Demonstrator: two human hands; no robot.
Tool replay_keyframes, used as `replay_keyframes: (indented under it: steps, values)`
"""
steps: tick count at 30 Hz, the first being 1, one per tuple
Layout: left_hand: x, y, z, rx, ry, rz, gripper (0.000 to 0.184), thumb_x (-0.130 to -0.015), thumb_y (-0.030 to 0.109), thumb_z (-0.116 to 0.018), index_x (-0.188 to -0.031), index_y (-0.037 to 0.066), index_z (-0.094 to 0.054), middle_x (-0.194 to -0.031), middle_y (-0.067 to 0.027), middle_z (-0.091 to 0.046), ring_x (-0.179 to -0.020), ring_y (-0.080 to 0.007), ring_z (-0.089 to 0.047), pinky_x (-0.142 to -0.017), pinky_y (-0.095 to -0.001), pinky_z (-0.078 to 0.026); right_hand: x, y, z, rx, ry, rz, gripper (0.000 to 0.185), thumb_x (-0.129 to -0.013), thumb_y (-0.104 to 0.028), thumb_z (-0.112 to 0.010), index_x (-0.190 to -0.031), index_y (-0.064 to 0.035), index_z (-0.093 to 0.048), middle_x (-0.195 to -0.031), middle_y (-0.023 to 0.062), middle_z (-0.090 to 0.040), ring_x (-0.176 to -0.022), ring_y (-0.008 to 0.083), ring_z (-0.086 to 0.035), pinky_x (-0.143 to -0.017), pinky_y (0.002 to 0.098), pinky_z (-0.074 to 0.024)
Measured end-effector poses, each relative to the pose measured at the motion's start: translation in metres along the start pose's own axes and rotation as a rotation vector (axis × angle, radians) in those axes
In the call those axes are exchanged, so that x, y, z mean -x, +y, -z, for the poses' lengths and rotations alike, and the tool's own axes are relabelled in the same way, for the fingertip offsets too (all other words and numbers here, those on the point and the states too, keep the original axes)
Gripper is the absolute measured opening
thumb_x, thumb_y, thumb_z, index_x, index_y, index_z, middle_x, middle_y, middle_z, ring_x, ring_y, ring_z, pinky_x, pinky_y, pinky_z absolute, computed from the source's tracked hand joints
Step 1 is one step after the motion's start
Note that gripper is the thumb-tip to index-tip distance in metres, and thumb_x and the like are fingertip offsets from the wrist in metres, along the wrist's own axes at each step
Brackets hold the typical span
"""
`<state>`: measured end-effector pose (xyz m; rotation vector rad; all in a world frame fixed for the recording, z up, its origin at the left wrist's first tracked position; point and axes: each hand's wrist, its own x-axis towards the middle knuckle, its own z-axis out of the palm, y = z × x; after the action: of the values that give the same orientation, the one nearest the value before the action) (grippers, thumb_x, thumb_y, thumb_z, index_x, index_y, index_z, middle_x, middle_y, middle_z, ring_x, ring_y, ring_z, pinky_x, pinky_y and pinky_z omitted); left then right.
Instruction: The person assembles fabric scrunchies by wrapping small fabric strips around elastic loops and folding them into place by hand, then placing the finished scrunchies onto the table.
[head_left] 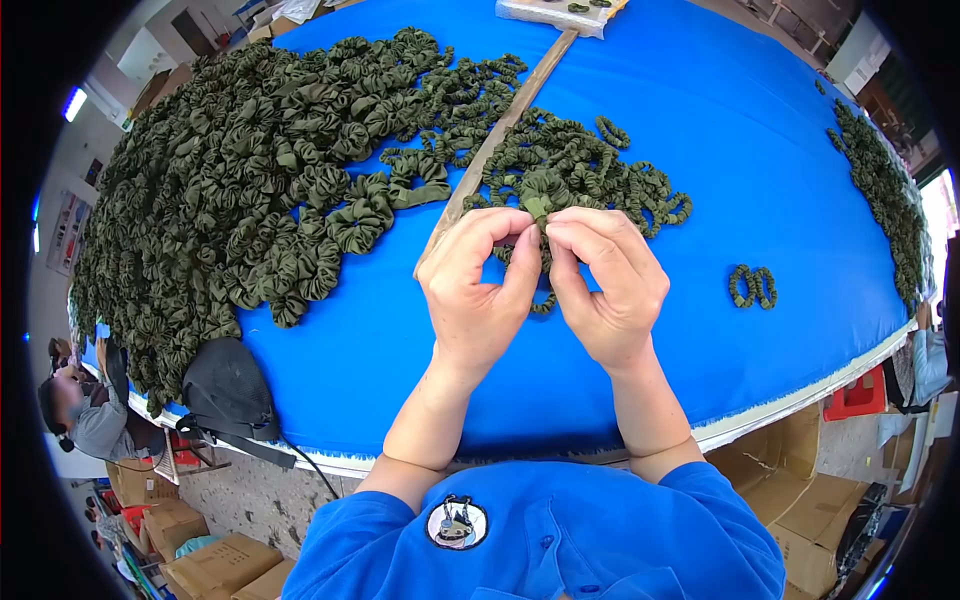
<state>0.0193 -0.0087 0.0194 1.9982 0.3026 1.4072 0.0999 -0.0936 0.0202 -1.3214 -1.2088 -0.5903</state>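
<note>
Both of my hands are raised above the blue-covered table, fingertips nearly meeting. My left hand pinches one side of a dark green fabric scrunchie between thumb and forefinger. On its other side, my right hand grips it in the same kind of pinch. The scrunchie's lower part is hidden by the fingers. Just behind the hands lies a loose pile of thin green scrunchies. To the right, two small scrunchies rest side by side on the cloth.
A huge heap of fuller green scrunchies covers the table's left side. A wooden strip runs between the piles. More scrunchies line the right edge. A black bag sits at the front left, near a seated person. Cardboard boxes stand below.
</note>
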Motion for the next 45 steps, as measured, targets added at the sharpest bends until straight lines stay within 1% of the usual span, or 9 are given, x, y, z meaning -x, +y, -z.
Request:
replay_keyframes:
  steps: [6,12,17,21,27,31,32,36,45]
  values:
    - [0.000,0.000,0.001,-0.054,-0.001,-0.061,0.017,-0.066,-0.005,-0.065,-0.080,0.003,-0.061,-0.076,-0.0057,-0.064,-0.062,-0.0172,-0.055,-0.060,-0.0255,-0.045,0.000,0.002,0.002,-0.015,-0.027,0.061,0.022,-0.064,0.011,-0.063,-0.084,0.0018,-0.062,-0.087,0.0103,-0.063,-0.067,0.0204,-0.055,-0.058,0.0280,-0.0466]
    - [-0.003,0.003,0.004,-0.066,0.008,-0.070,0.018,-0.064,-0.006,-0.064,-0.079,0.004,-0.060,-0.075,-0.0053,-0.063,-0.062,-0.0175,-0.055,-0.060,-0.0268,-0.044,0.000,0.001,0.002,-0.028,-0.054,0.066,0.020,-0.065,0.010,-0.063,-0.083,0.0007,-0.062,-0.087,0.0092,-0.063,-0.066,0.0197,-0.054,-0.059,0.0280,-0.0451]
    - [-0.004,0.001,0.005,-0.084,-0.011,-0.094,0.018,-0.063,-0.007,-0.063,-0.076,0.004,-0.058,-0.073,-0.0047,-0.061,-0.061,-0.0172,-0.053,-0.059,-0.0272,-0.044,0.000,-0.003,0.001,0.029,-0.053,0.049,0.021,-0.065,0.011,-0.065,-0.083,0.0000,-0.064,-0.085,0.0082,-0.065,-0.070,0.0179,-0.056,-0.062,0.0265,-0.0465]
    - [-0.003,0.001,0.005,-0.086,-0.025,-0.192,0.019,-0.061,-0.007,-0.062,-0.074,0.005,-0.056,-0.070,-0.0043,-0.059,-0.061,-0.0174,-0.052,-0.057,-0.0273,-0.043,-0.002,-0.002,0.002,0.082,-0.013,0.108,0.018,-0.066,0.007,-0.065,-0.082,-0.0010,-0.063,-0.083,0.0056,-0.063,-0.066,0.0177,-0.052,-0.064,0.0282,-0.0431]
    - [0.002,0.003,-0.001,-0.042,-0.016,-0.162,0.017,-0.065,-0.008,-0.061,-0.076,0.004,-0.057,-0.073,-0.0042,-0.059,-0.061,-0.0144,-0.051,-0.056,-0.0240,-0.043,-0.002,-0.002,0.002,0.063,0.017,0.115,0.019,-0.066,0.007,-0.065,-0.083,-0.0013,-0.063,-0.082,0.0057,-0.061,-0.067,0.0175,-0.050,-0.064,0.0288,-0.0426]
    - [0.008,0.011,-0.004,0.356,0.042,0.208,0.013,-0.074,-0.008,-0.059,-0.082,0.002,-0.059,-0.079,-0.0039,-0.060,-0.063,-0.0094,-0.050,-0.056,-0.0203,-0.042,0.000,-0.007,0.001,-0.014,0.045,0.013,0.019,-0.066,0.005,-0.064,-0.084,-0.0020,-0.065,-0.084,0.0068,-0.061,-0.071,0.0182,-0.050,-0.064,0.0291,-0.0429]
    - [0.010,0.012,-0.004,0.357,0.042,0.208,0.013,-0.074,-0.008,-0.059,-0.082,0.002,-0.059,-0.079,-0.0039,-0.060,-0.063,-0.0094,-0.050,-0.056,-0.0203,-0.042,0.000,-0.008,0.002,-0.013,0.045,0.013,0.019,-0.066,0.005,-0.064,-0.084,-0.0020,-0.065,-0.084,0.0068,-0.061,-0.071,0.0182,-0.050,-0.064,0.0291,-0.0429]
    - [0.014,0.016,-0.004,0.667,0.028,0.448,0.010,-0.081,-0.005,-0.057,-0.090,-0.001,-0.060,-0.086,-0.0046,-0.061,-0.067,-0.0060,-0.050,-0.057,-0.0169,-0.042,-0.001,-0.010,0.002,-0.091,0.047,-0.004,0.019,-0.066,0.004,-0.063,-0.084,-0.0023,-0.066,-0.085,0.0077,-0.060,-0.073,0.0191,-0.051,-0.065,0.0289,-0.0440]
    - [0.009,0.009,0.002,0.948,-0.023,0.536,0.014,-0.083,-0.004,-0.057,-0.096,-0.002,-0.060,-0.088,-0.0070,-0.062,-0.073,-0.0076,-0.056,-0.065,-0.0167,-0.046,-0.001,-0.010,0.002,-0.040,0.055,0.054,0.019,-0.066,0.005,-0.062,-0.083,-0.0019,-0.065,-0.084,0.0077,-0.061,-0.073,0.0194,-0.052,-0.066,0.0292,-0.0460]
